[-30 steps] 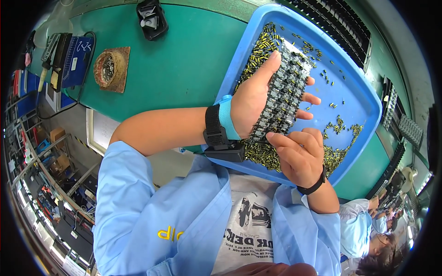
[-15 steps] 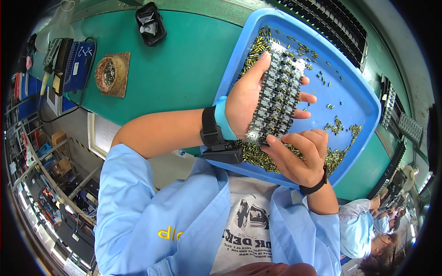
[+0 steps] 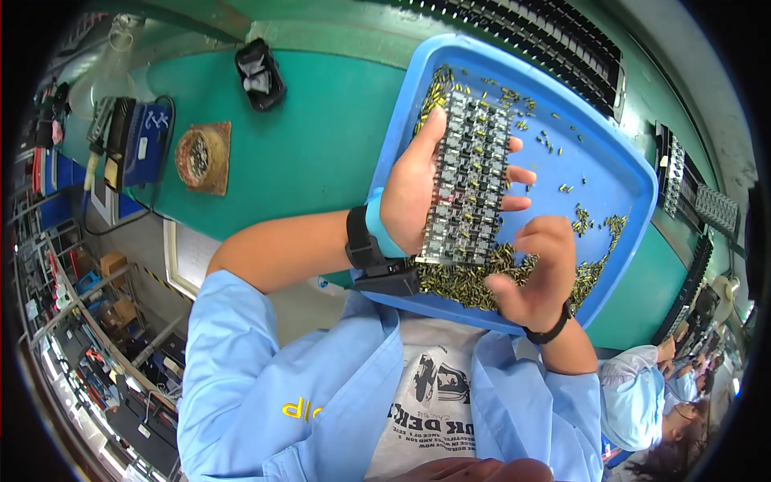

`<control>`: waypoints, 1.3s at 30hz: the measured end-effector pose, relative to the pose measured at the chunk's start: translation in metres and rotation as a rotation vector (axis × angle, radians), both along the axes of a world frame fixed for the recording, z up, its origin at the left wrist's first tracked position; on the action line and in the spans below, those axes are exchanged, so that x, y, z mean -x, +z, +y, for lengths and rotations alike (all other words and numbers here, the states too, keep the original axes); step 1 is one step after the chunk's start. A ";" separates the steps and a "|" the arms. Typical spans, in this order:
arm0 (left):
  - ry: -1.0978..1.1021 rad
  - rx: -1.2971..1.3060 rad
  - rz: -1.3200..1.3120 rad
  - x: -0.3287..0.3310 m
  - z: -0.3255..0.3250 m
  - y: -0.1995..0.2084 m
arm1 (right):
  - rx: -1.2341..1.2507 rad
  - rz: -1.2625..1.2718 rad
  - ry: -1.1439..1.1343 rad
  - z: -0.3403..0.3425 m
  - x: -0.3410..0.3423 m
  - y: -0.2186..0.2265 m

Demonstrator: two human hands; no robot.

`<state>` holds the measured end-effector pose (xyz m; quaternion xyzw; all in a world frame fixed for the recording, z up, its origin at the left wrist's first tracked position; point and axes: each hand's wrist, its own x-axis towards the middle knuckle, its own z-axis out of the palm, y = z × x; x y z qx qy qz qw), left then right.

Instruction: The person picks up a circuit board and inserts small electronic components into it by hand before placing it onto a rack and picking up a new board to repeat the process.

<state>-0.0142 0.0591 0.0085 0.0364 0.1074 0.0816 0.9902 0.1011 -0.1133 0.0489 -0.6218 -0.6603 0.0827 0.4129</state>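
Observation:
My left hand [image 3: 411, 189] is closed around the long edges of a circuit board panel [image 3: 468, 177], thumb on one side and fingertips on the other. The panel has rows of small silver and black parts with some yellowish ones among them. It is held tilted above a blue plastic tray [image 3: 634, 173]. Inside the tray lie many tiny black-and-yellow cylindrical components [image 3: 458, 287], heaped thickest along the near side. Just right of the panel's near end, my right hand [image 3: 542, 277] hovers over that heap, thumb and curled fingers apart, with nothing visible between them.
The tray rests on a green bench [image 3: 337, 104]. To the left are a black box [image 3: 260, 76], a round container on a brown board [image 3: 197, 158] and a blue soldering station [image 3: 148, 143]. Racks of panels [image 3: 697, 197] stand right. Another person [image 3: 634, 402] sits at lower right.
My right hand has let go of the panel's near end and moved slightly away from it, its thumb and fingers parting. The view has shifted a little; the left hand still holds the panel.

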 end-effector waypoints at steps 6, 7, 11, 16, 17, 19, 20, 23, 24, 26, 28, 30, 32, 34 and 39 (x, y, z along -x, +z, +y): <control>-0.093 0.017 -0.156 0.009 0.003 0.007 | 0.670 1.150 -0.038 -0.004 -0.008 0.005; -0.030 0.006 -0.122 0.007 0.001 0.011 | 0.804 1.354 0.062 -0.005 -0.009 0.007; 0.099 -0.010 -0.054 -0.003 -0.005 0.028 | 0.705 1.452 -0.089 -0.001 -0.010 0.013; 0.141 -0.025 -0.032 -0.010 -0.001 0.034 | 0.480 1.407 -0.140 -0.022 -0.045 0.008; 0.133 -0.037 -0.025 -0.010 0.001 0.034 | 0.428 1.377 -0.145 -0.028 -0.052 0.012; 0.010 -0.097 0.061 -0.009 0.004 0.030 | 0.326 1.316 -0.155 -0.036 -0.066 0.016; -0.097 -0.159 0.146 -0.009 0.006 0.027 | 0.317 1.319 -0.169 -0.037 -0.071 0.015; -0.428 -0.002 0.138 -0.003 -0.002 0.016 | 0.337 1.325 0.081 -0.038 -0.082 0.012; -0.635 0.220 0.045 0.003 -0.007 0.013 | 0.333 1.327 0.083 -0.037 -0.083 0.010; -0.747 0.252 -0.015 0.013 -0.016 0.004 | 0.477 1.292 0.161 -0.030 -0.081 0.007; -0.967 0.320 -0.145 0.020 -0.022 -0.001 | 0.550 1.272 0.196 -0.024 -0.075 0.005; -0.983 0.258 -0.114 0.021 -0.022 0.009 | 0.595 1.256 0.335 -0.018 -0.068 0.003; -1.019 0.133 -0.055 0.019 -0.019 0.022 | 0.617 1.246 0.402 -0.015 -0.064 0.005; -1.035 0.043 -0.103 0.016 -0.018 0.029 | 0.710 1.225 0.408 -0.013 -0.063 0.012; -1.010 -0.156 -0.204 0.017 -0.019 0.024 | 0.700 1.510 0.179 -0.012 -0.062 0.010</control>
